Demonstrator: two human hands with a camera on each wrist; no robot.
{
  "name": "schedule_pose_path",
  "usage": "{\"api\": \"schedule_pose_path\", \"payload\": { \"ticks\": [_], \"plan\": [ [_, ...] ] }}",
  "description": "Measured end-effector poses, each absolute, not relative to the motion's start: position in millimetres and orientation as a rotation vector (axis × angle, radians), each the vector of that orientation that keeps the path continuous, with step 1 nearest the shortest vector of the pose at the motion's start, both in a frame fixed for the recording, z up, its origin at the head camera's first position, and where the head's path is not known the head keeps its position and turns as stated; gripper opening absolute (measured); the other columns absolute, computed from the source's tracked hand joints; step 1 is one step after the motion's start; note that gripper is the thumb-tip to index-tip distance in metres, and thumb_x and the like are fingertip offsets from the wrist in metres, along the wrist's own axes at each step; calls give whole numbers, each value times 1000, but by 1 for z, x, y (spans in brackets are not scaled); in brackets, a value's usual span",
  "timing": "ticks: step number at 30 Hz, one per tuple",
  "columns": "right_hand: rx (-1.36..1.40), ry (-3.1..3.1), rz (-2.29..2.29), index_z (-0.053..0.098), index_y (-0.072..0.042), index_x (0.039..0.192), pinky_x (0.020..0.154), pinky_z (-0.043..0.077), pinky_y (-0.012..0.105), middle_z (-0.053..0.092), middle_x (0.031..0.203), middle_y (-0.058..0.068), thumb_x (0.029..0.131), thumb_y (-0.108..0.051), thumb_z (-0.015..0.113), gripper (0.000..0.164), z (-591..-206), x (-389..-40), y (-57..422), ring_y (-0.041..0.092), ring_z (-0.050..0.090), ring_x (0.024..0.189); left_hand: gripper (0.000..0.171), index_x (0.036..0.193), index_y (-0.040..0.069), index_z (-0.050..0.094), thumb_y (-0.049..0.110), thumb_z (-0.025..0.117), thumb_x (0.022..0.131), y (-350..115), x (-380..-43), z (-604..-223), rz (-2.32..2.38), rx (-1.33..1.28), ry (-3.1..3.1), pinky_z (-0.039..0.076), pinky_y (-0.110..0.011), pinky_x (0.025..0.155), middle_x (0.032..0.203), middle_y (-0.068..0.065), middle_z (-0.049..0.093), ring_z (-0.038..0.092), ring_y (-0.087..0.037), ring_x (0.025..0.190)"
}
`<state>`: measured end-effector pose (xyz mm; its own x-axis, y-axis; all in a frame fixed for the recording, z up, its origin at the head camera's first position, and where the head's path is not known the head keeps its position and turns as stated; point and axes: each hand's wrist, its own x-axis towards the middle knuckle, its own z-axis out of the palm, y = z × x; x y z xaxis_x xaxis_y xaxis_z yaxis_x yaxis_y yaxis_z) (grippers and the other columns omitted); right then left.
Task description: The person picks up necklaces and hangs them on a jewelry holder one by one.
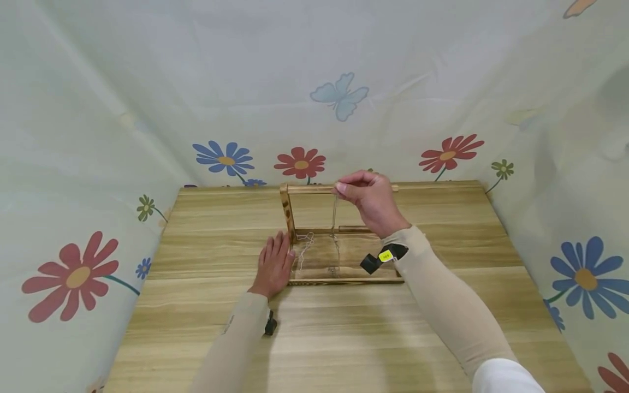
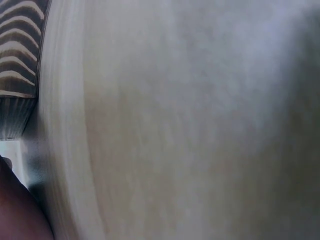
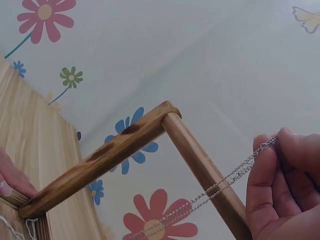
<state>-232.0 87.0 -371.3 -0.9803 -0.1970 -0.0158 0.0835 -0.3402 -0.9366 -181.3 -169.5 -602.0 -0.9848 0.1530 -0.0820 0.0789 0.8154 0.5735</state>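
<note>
A wooden jewellery stand has a shallow tray [image 1: 316, 281], a scorched upright [image 1: 287, 210] and a crossbar [image 1: 309, 189]. My right hand [image 1: 377, 204] is raised at the crossbar and pinches a silver chain necklace [image 3: 215, 189] between thumb and forefinger. Its doubled strands slant past the bar in the right wrist view and hang down toward the tray in the head view. With straight fingers, my left hand [image 1: 273, 265] rests against the tray's left end, by the foot of the upright. A thin pale chain [image 1: 306, 246] lies in the tray's left part.
The stand is on a wood-grain table [image 1: 344, 338]. A pale wall cloth [image 1: 245, 71] printed with flowers and a butterfly surrounds its back and sides. My right forearm [image 1: 452, 300], wearing a black wrist device [image 1: 372, 263], passes over the tray's right end.
</note>
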Motion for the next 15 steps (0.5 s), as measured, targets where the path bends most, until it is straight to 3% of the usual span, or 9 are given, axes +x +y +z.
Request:
{"api": "schedule_pose_path", "payload": {
  "ticks": [8, 15],
  "plan": [
    [-186, 1749, -2445, 73, 5, 99, 85, 63, 29, 75, 90, 4, 95, 9, 67, 9, -372, -233, 94, 16, 78, 84, 62, 169, 13, 13, 41, 25, 115, -168, -184, -606, 941, 196, 2884, 5, -61, 130, 178, -11, 7, 2, -41, 164],
    [-197, 1738, -2477, 78, -6, 88, 83, 64, 28, 76, 87, 5, 95, 11, 66, 22, -372, -231, 104, 15, 78, 80, 62, 169, 14, 13, 41, 25, 115, -168, -182, -608, 936, 194, 2898, 5, -61, 130, 178, -11, 7, 3, -41, 164]
  ]
}}
